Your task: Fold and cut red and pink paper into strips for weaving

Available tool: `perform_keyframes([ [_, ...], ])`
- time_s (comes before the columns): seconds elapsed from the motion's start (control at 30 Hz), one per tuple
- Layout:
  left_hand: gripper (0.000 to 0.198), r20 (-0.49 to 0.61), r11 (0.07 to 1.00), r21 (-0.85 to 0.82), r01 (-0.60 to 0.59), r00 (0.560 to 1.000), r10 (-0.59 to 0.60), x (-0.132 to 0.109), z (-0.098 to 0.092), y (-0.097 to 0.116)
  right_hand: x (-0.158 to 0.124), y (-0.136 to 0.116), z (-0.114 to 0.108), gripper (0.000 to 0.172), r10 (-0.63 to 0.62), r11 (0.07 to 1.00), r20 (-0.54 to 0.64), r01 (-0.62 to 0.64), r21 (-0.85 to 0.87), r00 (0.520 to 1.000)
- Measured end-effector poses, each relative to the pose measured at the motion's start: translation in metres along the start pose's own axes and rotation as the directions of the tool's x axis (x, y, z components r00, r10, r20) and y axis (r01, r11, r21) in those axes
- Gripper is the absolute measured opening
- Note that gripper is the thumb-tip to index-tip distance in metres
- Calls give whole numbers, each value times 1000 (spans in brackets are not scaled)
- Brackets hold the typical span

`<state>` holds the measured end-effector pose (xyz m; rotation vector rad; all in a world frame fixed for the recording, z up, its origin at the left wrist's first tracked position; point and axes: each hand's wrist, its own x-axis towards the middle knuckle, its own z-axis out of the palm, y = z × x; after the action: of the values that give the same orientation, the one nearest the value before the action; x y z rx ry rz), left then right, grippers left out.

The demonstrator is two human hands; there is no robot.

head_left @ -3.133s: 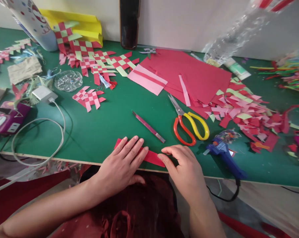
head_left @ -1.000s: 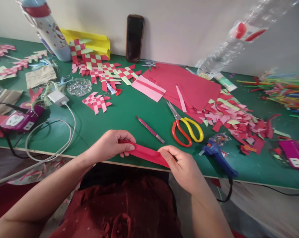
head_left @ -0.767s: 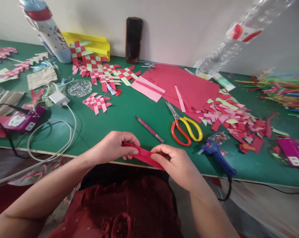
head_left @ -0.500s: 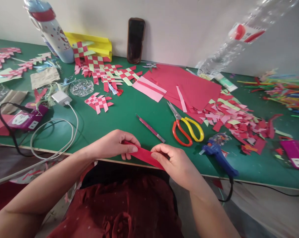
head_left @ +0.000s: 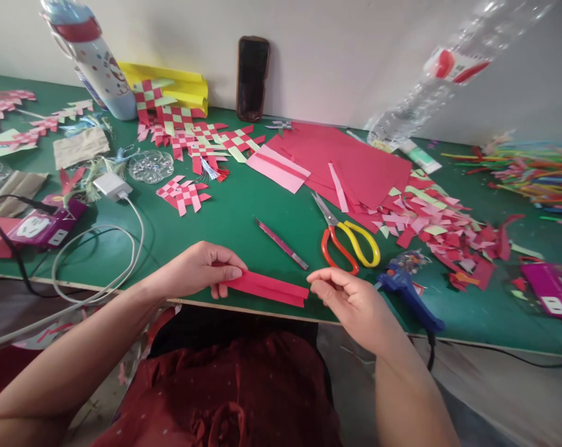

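A folded red paper strip (head_left: 269,290) stretches out between my hands just above the table's front edge, a lengthwise crease showing along it. My left hand (head_left: 210,267) pinches its left end, thumb on top and fingers beneath. At the other end, my right hand (head_left: 339,295) has its fingers curled together beside the strip's upper corner; the strip's end shows uncovered, and whether the fingertips touch it I cannot tell. Beyond the strip lies a slim craft knife or pen-like tool (head_left: 281,243). Scissors (head_left: 343,233) with one red and one yellow handle lie near my right hand.
On the green table (head_left: 225,211) are woven paper fish (head_left: 184,194), red paper sheets (head_left: 355,161), paper scraps (head_left: 448,217) and a blue glue gun (head_left: 408,295). A phone (head_left: 253,77), a flask (head_left: 94,62) and a plastic bottle (head_left: 453,65) stand behind. A white cable (head_left: 134,248) loops left.
My right hand has moved right, off the strip's end, which now shows uncovered. My left hand has shifted slightly left, still holding the strip.
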<state>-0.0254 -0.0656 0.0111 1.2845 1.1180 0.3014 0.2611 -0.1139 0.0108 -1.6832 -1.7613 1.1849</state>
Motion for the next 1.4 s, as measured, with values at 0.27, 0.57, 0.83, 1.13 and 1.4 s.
perform_keyframes([
  [0.27,23,30,982,182,-60,998,55,2,4,-2,11,-11,25,12,-223,968,23,225,-108,974],
  [0.57,21,92,443,796,-411,807,583,6,2,-15,14,-12,35,8,-432,786,121,439,-436,894],
  [0.83,25,227,247,839,-486,723,653,4,-10,-26,7,-8,44,10,-461,739,112,451,-500,880],
  [1.13,31,272,165,838,-520,660,701,-8,-27,-30,-3,4,48,17,-635,637,61,567,-522,770],
  [1.4,28,288,83,867,-491,631,720,-12,-31,-38,-9,13,44,25,-687,560,111,621,-549,718],
])
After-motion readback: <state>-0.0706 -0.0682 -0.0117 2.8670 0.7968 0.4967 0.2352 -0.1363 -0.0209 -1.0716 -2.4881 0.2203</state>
